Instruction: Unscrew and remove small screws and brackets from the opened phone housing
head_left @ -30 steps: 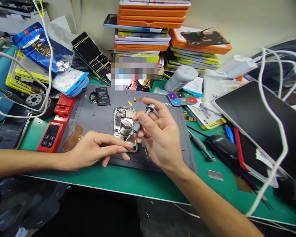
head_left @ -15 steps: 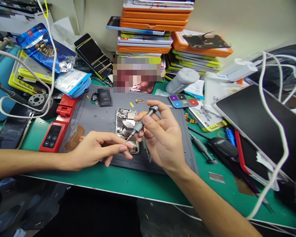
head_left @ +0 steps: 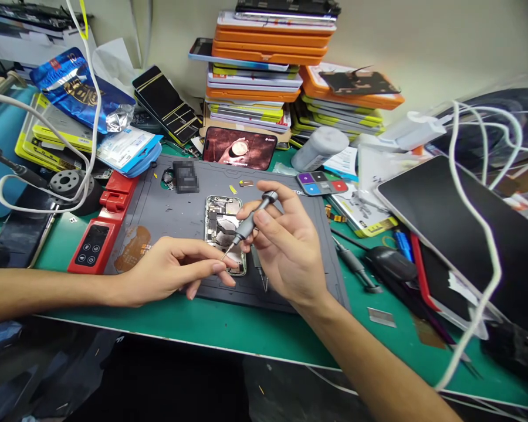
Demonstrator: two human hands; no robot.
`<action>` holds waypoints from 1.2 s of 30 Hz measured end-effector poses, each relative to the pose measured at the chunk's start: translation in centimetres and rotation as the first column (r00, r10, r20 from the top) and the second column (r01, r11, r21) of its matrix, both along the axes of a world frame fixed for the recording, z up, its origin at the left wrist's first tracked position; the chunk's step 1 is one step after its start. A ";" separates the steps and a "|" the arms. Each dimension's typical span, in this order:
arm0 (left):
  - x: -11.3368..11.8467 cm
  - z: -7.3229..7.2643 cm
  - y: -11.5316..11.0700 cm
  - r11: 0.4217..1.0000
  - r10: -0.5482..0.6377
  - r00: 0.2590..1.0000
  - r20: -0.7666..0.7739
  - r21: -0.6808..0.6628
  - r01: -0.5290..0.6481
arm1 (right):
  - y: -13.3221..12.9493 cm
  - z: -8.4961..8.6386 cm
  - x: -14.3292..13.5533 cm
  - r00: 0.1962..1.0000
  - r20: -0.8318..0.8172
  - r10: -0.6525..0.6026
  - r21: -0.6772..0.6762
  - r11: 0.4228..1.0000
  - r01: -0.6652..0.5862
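My right hand [head_left: 293, 252] grips a grey precision screwdriver [head_left: 249, 225] by its handle, with the thin shaft slanting down to the left. At the shaft's tip, the thumb and index finger of my left hand [head_left: 176, 269] are pressed together. Whether a small part sits between them is too small to tell. Beneath the hands lies an opened phone [head_left: 222, 220] with its inner boards and parts exposed, partly hidden by my fingers. A pair of tweezers [head_left: 260, 272] rests on the mat beside it, partly behind my right hand.
A grey work mat [head_left: 158, 211] covers the middle of the green bench. Left stands a red device [head_left: 90, 243] with buttons. Behind are a propped-up phone [head_left: 240, 149] and stacked orange boxes [head_left: 268, 44]. A screwdriver [head_left: 355, 264] and a white cable [head_left: 479, 217] lie right.
The camera view has shifted slightly. Both hands and the screwdriver keep almost the same pose, the tip still at my left fingers.
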State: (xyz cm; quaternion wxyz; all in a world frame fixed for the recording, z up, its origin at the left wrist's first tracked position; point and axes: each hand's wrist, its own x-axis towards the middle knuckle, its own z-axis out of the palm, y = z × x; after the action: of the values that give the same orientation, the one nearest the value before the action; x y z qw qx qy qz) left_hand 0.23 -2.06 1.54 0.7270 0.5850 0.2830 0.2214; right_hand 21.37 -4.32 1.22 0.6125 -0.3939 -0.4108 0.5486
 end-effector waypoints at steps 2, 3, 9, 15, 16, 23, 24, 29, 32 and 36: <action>0.0 0.0 0.0 1.000 -0.004 1.000 -0.002 -0.002 0.004 | 0.0 0.0 0.0 1.000 -0.002 0.006 -0.004 1.000 -0.006; 0.0 0.0 0.0 1.000 -0.006 1.000 -0.003 -0.002 0.006 | 0.1 0.1 0.0 1.000 0.003 0.007 -0.005 1.000 -0.007; 0.0 0.0 0.0 1.000 -0.016 1.000 -0.010 0.014 0.016 | 0.1 0.0 -0.1 1.000 -0.009 -0.001 -0.007 1.000 0.001; 0.0 -0.1 0.0 0.999 -0.011 1.000 -0.017 0.038 0.012 | 0.0 0.1 -0.1 1.000 -0.003 0.008 -0.020 1.000 -0.008; 0.0 -0.1 0.0 0.999 -0.009 1.000 -0.018 0.039 0.010 | 0.1 0.1 -0.2 1.000 0.006 0.009 -0.024 1.000 -0.009; -0.2 -0.1 -0.1 0.999 -0.012 1.000 -0.022 0.036 0.013 | 0.1 0.1 -0.2 0.999 -0.035 0.011 -0.046 0.999 -0.013; -0.2 -0.1 -0.1 0.999 -0.013 1.000 -0.019 0.034 0.013 | 0.1 0.0 -0.2 0.999 -0.029 0.015 -0.040 0.999 -0.017; -0.2 0.0 0.0 0.999 -0.013 1.000 -0.014 0.034 0.014 | 0.0 0.0 -0.1 0.999 0.034 0.024 -0.032 0.999 -0.023; -0.1 0.0 0.0 0.999 -0.019 1.000 -0.021 0.028 0.020 | 0.1 -0.1 -0.1 0.999 0.037 0.020 -0.044 0.999 -0.018; -0.1 -0.1 0.0 0.999 -0.023 0.999 -0.023 0.026 0.024 | 0.2 -0.1 -0.1 0.999 0.028 0.029 -0.041 0.999 -0.027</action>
State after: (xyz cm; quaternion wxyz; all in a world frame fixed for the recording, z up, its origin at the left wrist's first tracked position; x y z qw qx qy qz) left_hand 0.14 -2.02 1.42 0.7186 0.6004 0.2812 0.2100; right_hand 21.23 -4.10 1.07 0.5906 -0.4085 -0.4138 0.5596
